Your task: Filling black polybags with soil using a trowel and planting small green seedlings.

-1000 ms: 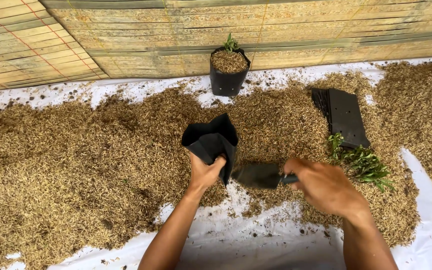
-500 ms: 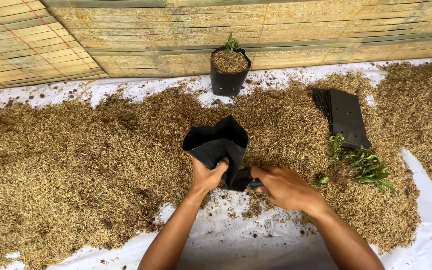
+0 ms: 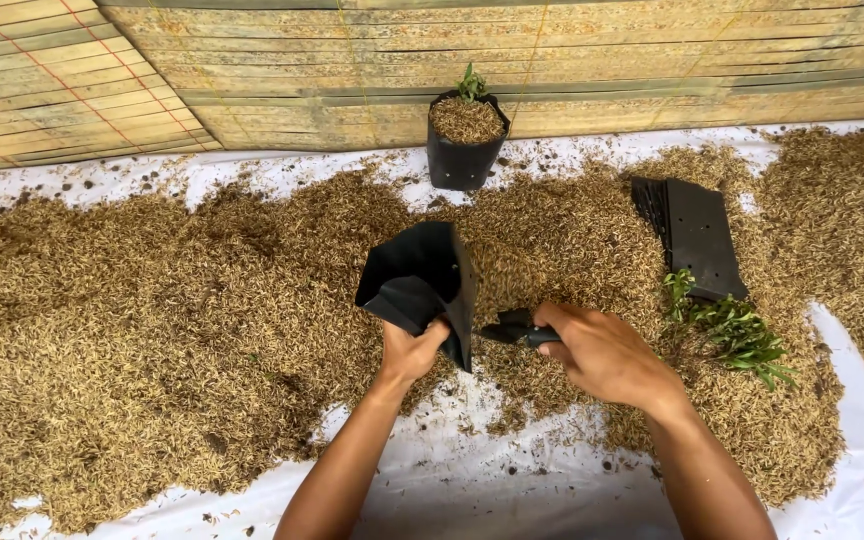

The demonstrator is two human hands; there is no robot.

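Observation:
My left hand grips the near edge of an empty black plastic grow bag, holding it up with its mouth gaping toward the upper left. My right hand is closed around the handle of a small dark trowel, whose blade points left and lies just beside the bag's right edge. Both hover over a wide layer of brown rice husk spread on a white sheet.
A filled black grow bag with a small green seedling stands at the back by a bamboo mat wall. A flat stack of black bags lies to the right, with loose green seedlings below it.
My right hand has carried the trowel left from the husk to the bag's side. The bag has lifted slightly and its mouth has spread wider.

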